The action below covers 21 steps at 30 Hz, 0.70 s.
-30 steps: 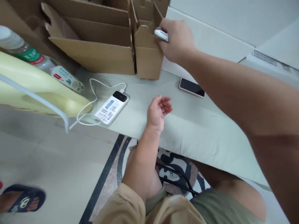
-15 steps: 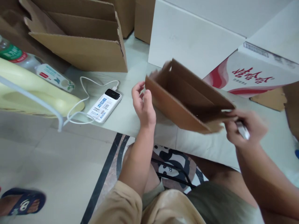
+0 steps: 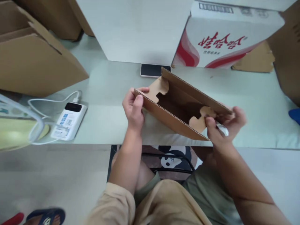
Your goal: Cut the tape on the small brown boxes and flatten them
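Head view: you hold the brown corrugated cardboard box blank [image 3: 180, 109] above the pale green table [image 3: 246, 103], left hand [image 3: 133, 107] pinching its left flap, right hand [image 3: 222, 125] gripping the right end plus a small white object [image 3: 222, 129], hard to identify. Box half-opened; flaps not yet folded. Its bottom is hidden.

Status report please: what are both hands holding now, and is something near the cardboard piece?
Left hand and right hand grip ends of folded cardboard piece. Held above table. Phone lies just behind.
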Each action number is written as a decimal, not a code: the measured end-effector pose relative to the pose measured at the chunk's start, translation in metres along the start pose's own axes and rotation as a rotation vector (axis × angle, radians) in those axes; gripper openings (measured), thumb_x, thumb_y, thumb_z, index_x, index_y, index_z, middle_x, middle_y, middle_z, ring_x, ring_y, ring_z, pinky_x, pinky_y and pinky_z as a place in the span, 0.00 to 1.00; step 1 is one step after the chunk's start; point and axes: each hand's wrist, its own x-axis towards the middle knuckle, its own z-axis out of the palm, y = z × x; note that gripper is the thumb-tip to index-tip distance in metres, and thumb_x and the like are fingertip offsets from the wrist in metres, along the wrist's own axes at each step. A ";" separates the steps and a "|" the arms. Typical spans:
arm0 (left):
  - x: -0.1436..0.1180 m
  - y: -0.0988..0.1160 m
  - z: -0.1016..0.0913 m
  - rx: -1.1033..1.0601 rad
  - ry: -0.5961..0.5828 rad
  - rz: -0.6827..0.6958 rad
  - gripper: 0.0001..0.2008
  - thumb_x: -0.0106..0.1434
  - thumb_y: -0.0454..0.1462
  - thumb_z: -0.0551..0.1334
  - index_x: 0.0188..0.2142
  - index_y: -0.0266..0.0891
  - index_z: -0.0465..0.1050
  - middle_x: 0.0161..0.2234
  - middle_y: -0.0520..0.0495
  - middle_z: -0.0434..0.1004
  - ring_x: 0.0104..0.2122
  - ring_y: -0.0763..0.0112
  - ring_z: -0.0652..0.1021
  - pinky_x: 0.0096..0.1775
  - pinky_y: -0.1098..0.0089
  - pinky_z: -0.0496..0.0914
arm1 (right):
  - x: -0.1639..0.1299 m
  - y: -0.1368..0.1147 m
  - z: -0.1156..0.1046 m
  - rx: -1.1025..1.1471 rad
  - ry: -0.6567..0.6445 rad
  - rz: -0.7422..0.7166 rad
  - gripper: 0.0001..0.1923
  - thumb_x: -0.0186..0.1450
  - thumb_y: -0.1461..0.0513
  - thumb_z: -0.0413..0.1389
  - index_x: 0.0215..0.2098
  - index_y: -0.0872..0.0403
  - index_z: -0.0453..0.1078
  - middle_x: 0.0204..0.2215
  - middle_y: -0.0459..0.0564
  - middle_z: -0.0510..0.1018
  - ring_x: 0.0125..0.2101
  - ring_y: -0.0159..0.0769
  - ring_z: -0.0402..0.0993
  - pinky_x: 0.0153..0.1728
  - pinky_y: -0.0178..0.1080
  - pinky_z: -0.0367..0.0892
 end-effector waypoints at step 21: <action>0.016 -0.029 -0.005 0.629 -0.312 0.304 0.25 0.65 0.60 0.59 0.49 0.50 0.82 0.58 0.43 0.71 0.63 0.50 0.71 0.66 0.49 0.65 | -0.004 -0.003 -0.008 0.048 -0.066 -0.073 0.19 0.69 0.48 0.53 0.49 0.45 0.79 0.46 0.53 0.85 0.52 0.52 0.82 0.57 0.63 0.77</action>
